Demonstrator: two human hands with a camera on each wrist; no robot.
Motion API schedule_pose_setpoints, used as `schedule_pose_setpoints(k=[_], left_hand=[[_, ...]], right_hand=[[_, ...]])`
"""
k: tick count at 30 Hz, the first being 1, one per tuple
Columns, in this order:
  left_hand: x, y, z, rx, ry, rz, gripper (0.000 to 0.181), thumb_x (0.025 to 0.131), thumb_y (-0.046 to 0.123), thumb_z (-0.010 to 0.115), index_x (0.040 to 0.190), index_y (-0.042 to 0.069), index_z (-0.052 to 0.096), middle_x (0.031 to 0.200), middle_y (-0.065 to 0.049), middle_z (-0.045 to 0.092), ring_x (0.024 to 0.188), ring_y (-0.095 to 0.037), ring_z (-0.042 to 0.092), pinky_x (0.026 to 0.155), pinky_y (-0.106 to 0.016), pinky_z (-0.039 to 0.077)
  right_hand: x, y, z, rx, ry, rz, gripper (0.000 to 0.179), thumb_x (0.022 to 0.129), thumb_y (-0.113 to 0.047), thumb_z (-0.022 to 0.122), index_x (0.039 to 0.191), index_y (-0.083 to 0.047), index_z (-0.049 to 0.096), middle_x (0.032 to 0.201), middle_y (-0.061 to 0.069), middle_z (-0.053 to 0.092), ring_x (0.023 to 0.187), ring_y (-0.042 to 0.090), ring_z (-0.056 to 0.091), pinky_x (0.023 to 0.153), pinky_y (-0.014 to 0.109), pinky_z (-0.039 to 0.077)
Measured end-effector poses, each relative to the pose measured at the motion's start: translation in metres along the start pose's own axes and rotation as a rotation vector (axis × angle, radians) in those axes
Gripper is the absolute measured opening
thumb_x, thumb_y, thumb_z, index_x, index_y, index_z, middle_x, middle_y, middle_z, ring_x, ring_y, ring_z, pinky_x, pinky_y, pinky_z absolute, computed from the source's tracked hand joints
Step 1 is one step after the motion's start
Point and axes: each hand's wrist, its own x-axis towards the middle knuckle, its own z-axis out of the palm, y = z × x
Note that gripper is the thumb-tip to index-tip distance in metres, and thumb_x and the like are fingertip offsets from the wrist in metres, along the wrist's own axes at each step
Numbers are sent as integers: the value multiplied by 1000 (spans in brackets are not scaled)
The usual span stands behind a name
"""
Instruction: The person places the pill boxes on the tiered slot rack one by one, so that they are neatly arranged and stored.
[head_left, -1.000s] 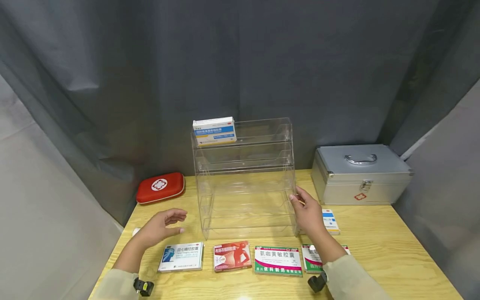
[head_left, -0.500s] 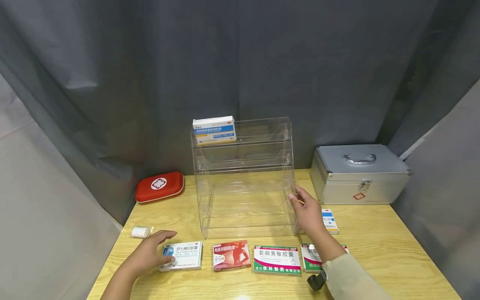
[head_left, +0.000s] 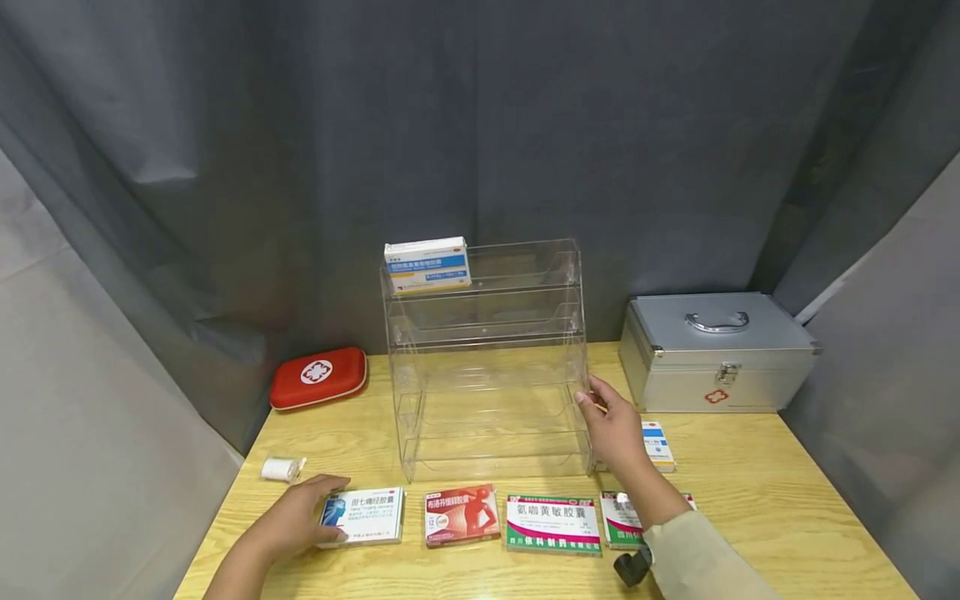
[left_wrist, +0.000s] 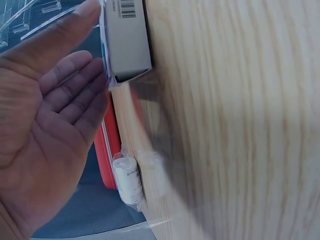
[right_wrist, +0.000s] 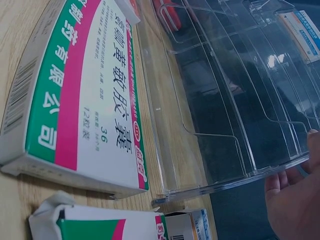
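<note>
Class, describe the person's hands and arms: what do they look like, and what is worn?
The left hand and right hand are ungloved. A pale beige sleeve shows on the right arm, beside a small black device. No sleeve shows on the left.

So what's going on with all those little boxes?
Someone's left hand is at the end of a white box on the table, but I can't tell if it's gripping. Their right hand holds the side of a clear rack. One blue-and-white box stands in the rack's top tier; a red box and two green-and-white boxes lie on the table too.
</note>
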Motion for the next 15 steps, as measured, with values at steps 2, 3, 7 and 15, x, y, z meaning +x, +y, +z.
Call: schedule_pose_setpoints(k=[2, 3, 7, 15], left_hand=[[-1, -1, 0, 8, -2, -2, 82, 74, 29, 102, 146, 10, 67, 150, -11, 67, 144, -41, 58, 121, -63, 48], [-1, -1, 0, 10, -4, -1, 82, 74, 29, 102, 146, 9, 67, 150, -12, 67, 144, -41, 59, 121, -63, 49], [-2, -4, -1, 29, -7, -6, 86, 71, 31, 103, 147, 10, 67, 149, -13, 68, 141, -40, 61, 119, -63, 50], [-3, -9, -1, 62, -19, -58, 90, 64, 33, 106, 142, 7, 69, 143, -13, 70, 137, -39, 63, 119, -64, 50]], right_hand=[[0, 0, 0, -2, 0, 0, 63, 114, -45, 56, 169, -18, 42, 157, 21, 59, 147, 41, 57, 108, 50, 60], [0, 0, 0, -3, 0, -2, 63, 114, -46, 56, 169, -17, 42, 156, 21, 59, 147, 41, 58, 108, 50, 60], [0, 1, 0, -3, 6, -7, 62, 114, -45, 57, 168, -17, 44, 154, 22, 61, 145, 41, 60, 106, 47, 61], [0, 1, 1, 3, 2, -8, 62, 114, -43, 57, 168, -16, 43, 155, 22, 60, 145, 41, 59, 109, 53, 61]])
